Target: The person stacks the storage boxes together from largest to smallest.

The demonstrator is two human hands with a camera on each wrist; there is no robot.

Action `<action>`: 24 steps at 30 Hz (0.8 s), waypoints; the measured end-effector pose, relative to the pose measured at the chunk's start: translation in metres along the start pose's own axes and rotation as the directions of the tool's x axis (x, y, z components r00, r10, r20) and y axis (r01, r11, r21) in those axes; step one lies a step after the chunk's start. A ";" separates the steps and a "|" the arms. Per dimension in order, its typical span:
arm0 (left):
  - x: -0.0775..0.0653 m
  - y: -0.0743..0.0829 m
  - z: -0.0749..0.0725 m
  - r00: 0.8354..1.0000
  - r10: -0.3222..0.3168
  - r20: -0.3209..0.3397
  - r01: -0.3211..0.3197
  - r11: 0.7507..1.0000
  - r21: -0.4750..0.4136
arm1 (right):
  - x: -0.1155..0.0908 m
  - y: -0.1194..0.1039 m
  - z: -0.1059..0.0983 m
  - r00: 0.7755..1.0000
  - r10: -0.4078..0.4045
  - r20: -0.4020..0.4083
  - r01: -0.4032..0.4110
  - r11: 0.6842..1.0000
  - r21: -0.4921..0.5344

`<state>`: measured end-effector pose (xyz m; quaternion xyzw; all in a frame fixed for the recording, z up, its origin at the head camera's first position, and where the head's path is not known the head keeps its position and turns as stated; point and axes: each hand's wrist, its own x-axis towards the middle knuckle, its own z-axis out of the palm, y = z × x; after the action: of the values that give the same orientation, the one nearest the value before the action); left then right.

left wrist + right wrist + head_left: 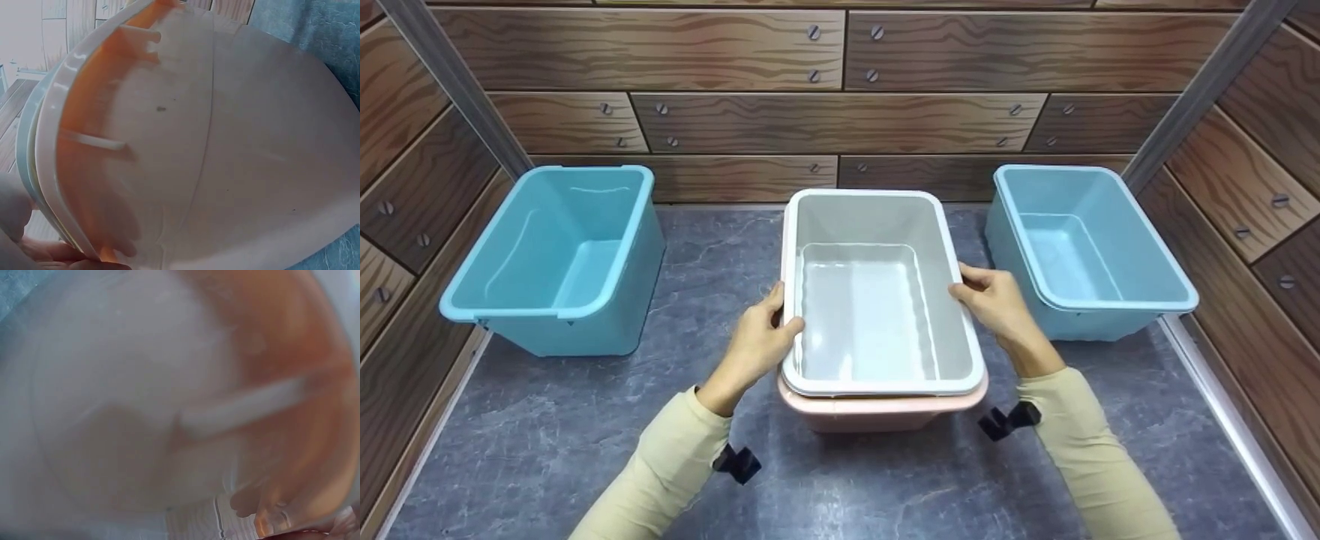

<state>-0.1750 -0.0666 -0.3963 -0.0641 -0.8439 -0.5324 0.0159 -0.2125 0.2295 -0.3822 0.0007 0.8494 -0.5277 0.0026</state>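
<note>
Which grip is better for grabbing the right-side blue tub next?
Probably the right grip: it's near the right-side blue tub, while the left grip is across the gray tub. Both hold the gray tub's edges, though.

Bright head view; glare on grey tub (pixel 861 319); right-wrist view seemingly defocused.

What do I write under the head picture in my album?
Left hand and right hand hold a grey tub nested in a pink tub, between two blue tubs.
</note>
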 end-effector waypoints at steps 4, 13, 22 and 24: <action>0.000 -0.003 0.002 1.000 0.020 0.011 -0.019 0.999 -0.033 | 0.000 0.001 -0.001 1.000 -0.003 0.003 0.003 1.000 0.002; 0.000 -0.003 0.003 1.000 -0.005 -0.003 0.005 0.998 -0.060 | 0.001 0.002 -0.002 1.000 -0.009 0.000 0.009 1.000 -0.013; 0.001 -0.002 0.003 0.998 -0.054 0.009 0.055 0.984 -0.169 | 0.002 0.004 0.001 1.000 0.017 -0.016 -0.016 0.997 0.079; 0.001 -0.003 0.003 0.998 -0.055 0.005 0.055 0.984 -0.171 | 0.003 0.005 0.002 1.000 0.021 -0.022 -0.019 0.995 0.096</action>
<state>-0.1765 -0.0646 -0.4002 -0.0420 -0.7965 -0.6032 -0.0043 -0.2154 0.2304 -0.3878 0.0152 0.8231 -0.5677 -0.0018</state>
